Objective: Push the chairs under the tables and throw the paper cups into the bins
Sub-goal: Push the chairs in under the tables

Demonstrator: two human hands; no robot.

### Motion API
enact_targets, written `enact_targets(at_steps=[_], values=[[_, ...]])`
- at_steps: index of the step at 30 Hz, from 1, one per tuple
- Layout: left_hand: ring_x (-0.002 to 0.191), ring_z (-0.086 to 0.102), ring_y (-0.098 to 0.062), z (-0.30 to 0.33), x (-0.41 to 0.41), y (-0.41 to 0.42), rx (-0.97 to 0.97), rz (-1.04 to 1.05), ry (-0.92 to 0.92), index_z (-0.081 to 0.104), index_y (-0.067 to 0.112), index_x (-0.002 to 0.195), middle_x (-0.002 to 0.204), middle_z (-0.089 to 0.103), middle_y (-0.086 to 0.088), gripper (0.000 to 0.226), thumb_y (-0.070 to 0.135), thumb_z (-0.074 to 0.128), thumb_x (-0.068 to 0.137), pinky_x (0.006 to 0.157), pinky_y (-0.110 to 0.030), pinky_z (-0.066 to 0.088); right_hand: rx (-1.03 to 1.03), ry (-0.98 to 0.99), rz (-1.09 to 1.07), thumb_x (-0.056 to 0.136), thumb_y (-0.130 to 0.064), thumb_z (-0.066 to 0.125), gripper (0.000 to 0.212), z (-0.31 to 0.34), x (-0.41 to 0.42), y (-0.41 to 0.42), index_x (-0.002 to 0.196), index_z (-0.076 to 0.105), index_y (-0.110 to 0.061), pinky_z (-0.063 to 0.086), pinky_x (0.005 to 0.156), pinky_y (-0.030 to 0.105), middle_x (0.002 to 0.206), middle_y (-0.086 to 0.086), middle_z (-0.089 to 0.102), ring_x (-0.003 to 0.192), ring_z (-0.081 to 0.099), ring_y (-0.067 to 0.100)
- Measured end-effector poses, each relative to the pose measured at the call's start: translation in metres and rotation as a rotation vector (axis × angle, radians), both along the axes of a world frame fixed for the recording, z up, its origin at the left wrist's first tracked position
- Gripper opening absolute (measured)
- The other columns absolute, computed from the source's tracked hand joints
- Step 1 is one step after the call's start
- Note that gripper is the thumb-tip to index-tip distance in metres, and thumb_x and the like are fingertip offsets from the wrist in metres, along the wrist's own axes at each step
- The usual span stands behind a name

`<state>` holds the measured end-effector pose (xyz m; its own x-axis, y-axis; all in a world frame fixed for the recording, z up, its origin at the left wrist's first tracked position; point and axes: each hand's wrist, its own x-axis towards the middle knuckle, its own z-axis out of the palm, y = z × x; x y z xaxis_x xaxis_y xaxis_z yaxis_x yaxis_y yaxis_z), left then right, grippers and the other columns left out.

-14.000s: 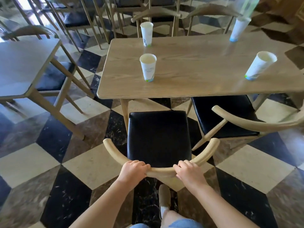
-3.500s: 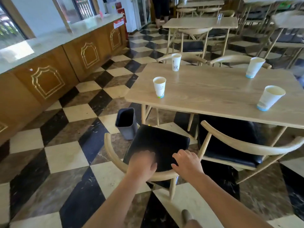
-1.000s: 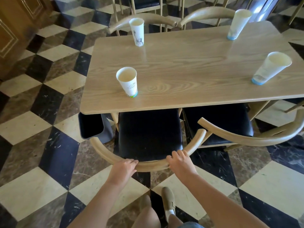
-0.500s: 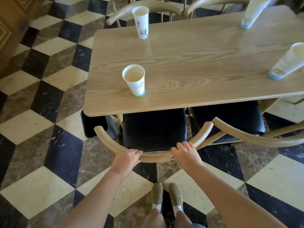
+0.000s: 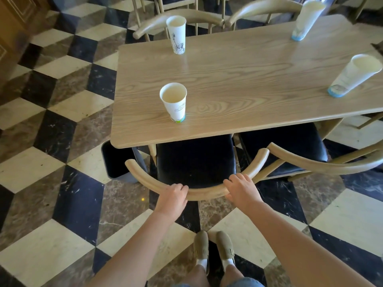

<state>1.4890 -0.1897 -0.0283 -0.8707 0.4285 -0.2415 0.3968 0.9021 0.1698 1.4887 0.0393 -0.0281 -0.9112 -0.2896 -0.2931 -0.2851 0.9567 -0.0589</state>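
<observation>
Both hands, left hand (image 5: pixel 173 196) and right hand (image 5: pixel 241 188), gripping chair (image 5: pixel 194 162) backrest; seat partly under table (image 5: pixel 238 79). Four paper cups (image 5: pixel 174 101) on table, unbinned. Bin (image 5: pixel 116 160) beside chair.

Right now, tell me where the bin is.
The bin stands on the floor under the table's near left corner, just left of the chair both hands grip.

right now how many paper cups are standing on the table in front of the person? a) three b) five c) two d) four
d) four: the near-left cup, the far-left cup, the far-right cup and the near-right cup all stand on the table, none yet binned.
</observation>
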Motion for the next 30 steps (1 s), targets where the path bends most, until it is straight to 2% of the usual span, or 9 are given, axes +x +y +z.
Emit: enact_targets(at_steps=[3, 5, 6, 8, 10, 13, 17, 22, 30], values=[[0.127, 0.042, -0.023, 0.006, 0.003, 0.007, -0.038, -0.006, 0.011, 0.039, 0.015, 0.136, 0.134, 0.051, -0.008, 0.051, 0.032, 0.056, 0.091, 0.108, -0.044, 0.031, 0.031, 0.006, -0.053, 0.090, -0.031, 0.056, 0.045, 0.010, 0.010, 0.001, 0.131, 0.044, -0.019, 0.036, 0.101, 0.039, 0.121, 0.004, 0.054, 0.115, 0.047, 0.024], [0.137, 0.026, -0.023, 0.013, 0.006, 0.016, -0.015, -0.054, 0.041, 0.033, 0.016, 0.139, 0.144, 0.040, -0.007, 0.053, 0.031, 0.053, 0.092, 0.112, -0.047, 0.023, -0.013, 0.025, -0.126, 0.092, -0.032, 0.054, 0.043, 0.020, 0.019, 0.002, 0.132, 0.045, -0.020, 0.035, 0.103, 0.037, 0.126, 0.003, 0.053, 0.120, 0.045, 0.024], [0.137, 0.025, -0.022, 0.018, 0.007, 0.022, 0.014, -0.079, 0.059, 0.034, 0.017, 0.139, 0.144, 0.040, -0.006, 0.052, 0.031, 0.052, 0.092, 0.112, -0.046, 0.023, -0.031, 0.042, -0.153, 0.092, -0.032, 0.053, 0.039, 0.025, 0.023, 0.003, 0.129, 0.048, -0.020, 0.035, 0.104, 0.037, 0.127, 0.003, 0.054, 0.120, 0.045, 0.023], [0.129, 0.037, -0.020, 0.027, 0.011, 0.038, 0.089, -0.142, 0.095, 0.040, 0.016, 0.135, 0.136, 0.048, -0.006, 0.047, 0.030, 0.052, 0.092, 0.108, -0.040, 0.031, -0.058, 0.073, -0.207, 0.093, -0.031, 0.051, 0.033, 0.036, 0.032, 0.010, 0.124, 0.054, -0.019, 0.035, 0.103, 0.036, 0.125, 0.003, 0.056, 0.119, 0.047, 0.022], [0.110, 0.053, -0.019, 0.037, 0.015, 0.057, 0.161, -0.207, 0.118, 0.050, 0.014, 0.127, 0.120, 0.059, -0.004, 0.040, 0.029, 0.054, 0.090, 0.097, -0.035, 0.041, -0.066, 0.091, -0.261, 0.094, -0.032, 0.049, 0.030, 0.047, 0.041, 0.021, 0.120, 0.057, -0.019, 0.035, 0.102, 0.037, 0.120, 0.003, 0.059, 0.115, 0.050, 0.022], [0.091, 0.057, -0.018, 0.053, 0.019, 0.087, 0.193, -0.306, 0.143, 0.054, 0.013, 0.116, 0.103, 0.062, -0.003, 0.031, 0.031, 0.051, 0.091, 0.088, -0.034, 0.045, -0.056, 0.144, -0.319, 0.093, -0.033, 0.048, 0.024, 0.063, 0.055, 0.045, 0.109, 0.060, -0.020, 0.037, 0.098, 0.035, 0.110, 0.000, 0.061, 0.107, 0.052, 0.021], [0.090, 0.058, -0.021, 0.067, 0.021, 0.138, 0.206, -0.405, 0.210, 0.057, 0.013, 0.111, 0.100, 0.064, -0.005, 0.029, 0.032, 0.050, 0.090, 0.088, -0.034, 0.043, -0.079, 0.239, -0.421, 0.090, -0.032, 0.052, 0.023, 0.080, 0.077, 0.086, 0.103, 0.065, -0.019, 0.040, 0.096, 0.037, 0.107, 0.002, 0.064, 0.105, 0.055, 0.023], [0.091, 0.061, -0.021, 0.082, 0.034, 0.213, 0.264, -0.463, 0.244, 0.060, 0.013, 0.111, 0.098, 0.066, -0.004, 0.030, 0.031, 0.056, 0.087, 0.088, -0.038, 0.047, -0.088, 0.290, -0.492, 0.091, -0.031, 0.051, 0.025, 0.096, 0.108, 0.144, 0.111, 0.063, -0.019, 0.039, 0.098, 0.037, 0.111, 0.002, 0.063, 0.108, 0.054, 0.022], [0.096, 0.061, -0.024, 0.096, 0.090, 0.359, 0.370, -0.435, 0.314, 0.059, 0.010, 0.113, 0.102, 0.067, -0.008, 0.031, 0.027, 0.057, 0.087, 0.084, -0.040, 0.048, -0.075, 0.356, -0.575, 0.086, -0.033, 0.060, 0.029, 0.113, 0.180, 0.281, 0.111, 0.063, -0.018, 0.040, 0.099, 0.040, 0.112, 0.003, 0.065, 0.109, 0.056, 0.024]])
